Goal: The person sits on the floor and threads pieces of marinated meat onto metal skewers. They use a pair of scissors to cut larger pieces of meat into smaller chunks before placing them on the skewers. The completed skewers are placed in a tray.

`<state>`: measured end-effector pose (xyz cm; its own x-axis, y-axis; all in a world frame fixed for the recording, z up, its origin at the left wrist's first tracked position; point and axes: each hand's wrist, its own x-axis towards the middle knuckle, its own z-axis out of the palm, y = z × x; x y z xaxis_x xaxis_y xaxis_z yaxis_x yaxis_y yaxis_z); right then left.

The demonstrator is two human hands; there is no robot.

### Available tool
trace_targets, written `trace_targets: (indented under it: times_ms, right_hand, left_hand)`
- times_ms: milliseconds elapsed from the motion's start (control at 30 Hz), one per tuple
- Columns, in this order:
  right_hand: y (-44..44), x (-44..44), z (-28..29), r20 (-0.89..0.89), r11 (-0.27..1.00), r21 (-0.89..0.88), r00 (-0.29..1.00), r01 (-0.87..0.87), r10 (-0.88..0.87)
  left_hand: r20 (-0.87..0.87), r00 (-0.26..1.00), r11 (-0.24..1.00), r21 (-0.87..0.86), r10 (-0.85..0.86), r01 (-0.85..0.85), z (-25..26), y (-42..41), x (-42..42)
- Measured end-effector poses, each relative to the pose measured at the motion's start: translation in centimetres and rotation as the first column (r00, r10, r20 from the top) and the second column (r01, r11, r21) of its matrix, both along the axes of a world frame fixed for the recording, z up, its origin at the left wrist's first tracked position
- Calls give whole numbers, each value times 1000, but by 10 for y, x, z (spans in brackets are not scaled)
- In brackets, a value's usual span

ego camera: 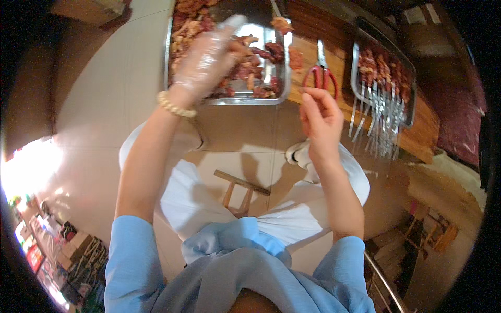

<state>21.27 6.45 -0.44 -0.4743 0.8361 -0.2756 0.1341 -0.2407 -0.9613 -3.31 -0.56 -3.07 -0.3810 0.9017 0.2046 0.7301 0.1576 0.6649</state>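
Note:
My left hand point(207, 58), in a clear plastic glove, is over a metal tray point(250, 101) of raw meat pieces point(191, 29). Its fingertips are among the meat, and blur hides whether they grip a piece. To the right, my bare right hand point(323, 115) pinches the lower end of a thin skewer point(276, 7). Two pieces of meat point(295, 59) sit apart along that skewer, which slants up past the tray's right rim. Just beyond the right fingertips lie scissors with red handles point(320, 76), blades pointing away from me.
A second metal tray point(355, 70) at the right holds meat threaded on several metal skewers point(381, 113), their bare ends overhanging its near side. Both trays rest on a wooden table point(419, 137). A small wooden stool point(242, 182) shows between my knees. Cluttered goods point(58, 242) lie at lower left.

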Motion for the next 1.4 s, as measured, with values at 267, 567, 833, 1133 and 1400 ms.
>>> trace_targets:
  times_ms: [267,567,833,1133,1400]
  right_hand:
    - [-1,1,0,25,999,-53,1000,15,-13]
    - [2,8,3,-32,998,-41,998,44,-45]
    - [0,9,4,5,998,-62,1000,17,-16]
    - [-3,10,0,18,999,-24,999,-31,31]
    - [-7,13,-4,70,990,67,990,-125,121]
  left_hand:
    - [-366,889,959,-175,-275,225,3,14,19]
    - [623,769,988,49,-146,148,9,5,-21]
    - [933,289,970,237,-213,-49,24,7,-43]
    - [949,168,956,283,-267,-80,21,-2,-54]
    - [930,253,954,291,-267,-64,31,-3,-50]
